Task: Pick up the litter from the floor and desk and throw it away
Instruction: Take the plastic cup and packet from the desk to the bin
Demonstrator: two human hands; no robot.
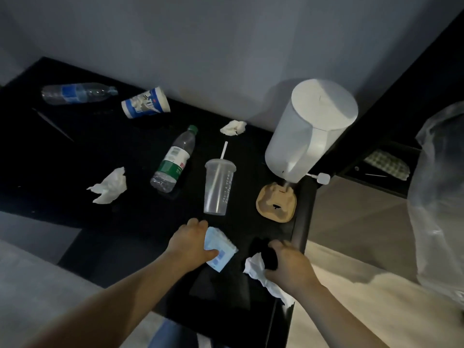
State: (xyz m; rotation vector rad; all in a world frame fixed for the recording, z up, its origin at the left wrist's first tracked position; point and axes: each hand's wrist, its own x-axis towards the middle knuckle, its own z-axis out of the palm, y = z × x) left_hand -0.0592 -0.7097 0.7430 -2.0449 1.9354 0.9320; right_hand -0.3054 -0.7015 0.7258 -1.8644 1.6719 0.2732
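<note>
- The right grip [288,267] is clenched on a white tissue [261,275] and something black that I cannot identify, at the near right edge of the worktop [75,159]. The tissue's tail trails toward the person.
- The left grip [190,243] grasps a blue-white packet [224,252] lying flat on the worktop. Its long axis seems to run near-to-far, though it is partly covered.
- The step in hand is probably gathering the worktop litter. Next, lift the packet clear and carry both loads to a bin, likely the clear bag [442,197] on the right.
- The cup [217,189] seems upright, with its straw pointing away.
- The green bottle [173,162] lies on its side, long axis diagonal, cap far-right.
- A loose wad [109,187] lies to the left.
- The blue bottle [77,92] lies farthest, with its cap pointing right.
</note>
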